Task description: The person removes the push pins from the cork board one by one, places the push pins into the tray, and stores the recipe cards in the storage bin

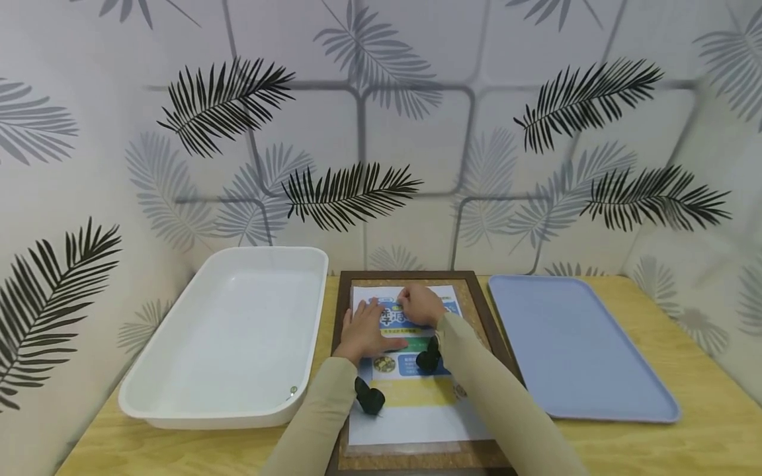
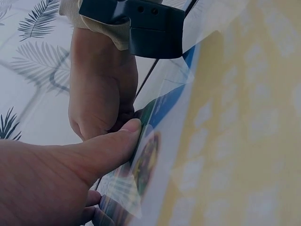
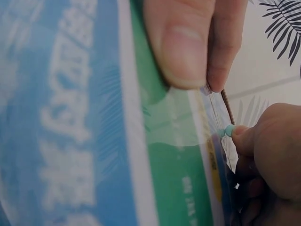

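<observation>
A printed poster [image 1: 417, 426] with blue, green and yellow bands lies on a cork board [image 1: 473, 311] with a dark brown frame; a glossy clear sheet covers the poster. My left hand [image 1: 364, 330] rests on its upper left part with the fingers spread and the thumb [image 2: 110, 150] stretched across it. Beside it, my right hand [image 1: 420, 305] is curled near the poster's upper middle. Between its fingertips it pinches a small teal push pin [image 3: 230, 130], which touches the clear sheet. The pin's point is hidden.
On the left stands a deep white tray [image 1: 262, 291] with a small shiny item [image 1: 294, 390] in its near right corner. A flat blue-grey tray [image 1: 571, 344] lies to the right of the board. All rest on a wooden table [image 1: 708, 436] against a leaf-patterned wall.
</observation>
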Demonstrator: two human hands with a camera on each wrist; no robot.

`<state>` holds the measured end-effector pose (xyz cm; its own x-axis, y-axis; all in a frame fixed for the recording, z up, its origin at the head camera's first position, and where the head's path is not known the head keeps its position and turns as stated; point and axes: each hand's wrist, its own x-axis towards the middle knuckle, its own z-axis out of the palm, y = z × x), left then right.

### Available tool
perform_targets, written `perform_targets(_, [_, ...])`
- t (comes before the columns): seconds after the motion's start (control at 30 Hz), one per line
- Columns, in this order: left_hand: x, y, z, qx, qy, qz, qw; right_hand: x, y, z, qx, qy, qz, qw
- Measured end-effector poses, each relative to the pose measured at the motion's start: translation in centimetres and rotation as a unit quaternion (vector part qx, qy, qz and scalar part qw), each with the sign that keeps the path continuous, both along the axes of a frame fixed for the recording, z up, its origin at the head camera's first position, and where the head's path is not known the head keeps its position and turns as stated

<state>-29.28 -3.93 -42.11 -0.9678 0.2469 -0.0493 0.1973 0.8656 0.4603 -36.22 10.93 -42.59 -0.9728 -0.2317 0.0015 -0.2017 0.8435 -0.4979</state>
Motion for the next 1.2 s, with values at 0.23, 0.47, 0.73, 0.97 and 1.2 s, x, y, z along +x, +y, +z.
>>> perform_targets(0.23, [0.0, 0.0, 0.1, 0.0, 0.003, 0.0, 1.0, 0.0, 0.1, 0.2, -0.011, -0.003, 0.003, 0.9999])
perform_targets(0.47, [-0.3, 0.2, 0.7, -0.003, 0.011, -0.003, 0.9999, -0.1, 0.6, 0.7, -0.028, 0.015, 0.008, 0.9995])
perform_targets(0.73, [-0.4, 0.5, 0.3, -0.006, 0.004, -0.011, 0.9999, 0.2, 1.4, -0.1, -0.068, 0.017, -0.008, 0.9975])
perform_targets(0.97, [-0.1, 0.2, 0.2, -0.009, 0.007, 0.002, 0.9999, 0.7, 1.3, -0.5, -0.092, 0.005, -0.004, 0.9957])
perform_targets(1.2, [0.2, -0.1, 0.3, -0.002, 0.008, 0.003, 1.0, 1.1, 1.4, -0.7, -0.082, 0.02, -0.004, 0.9964])
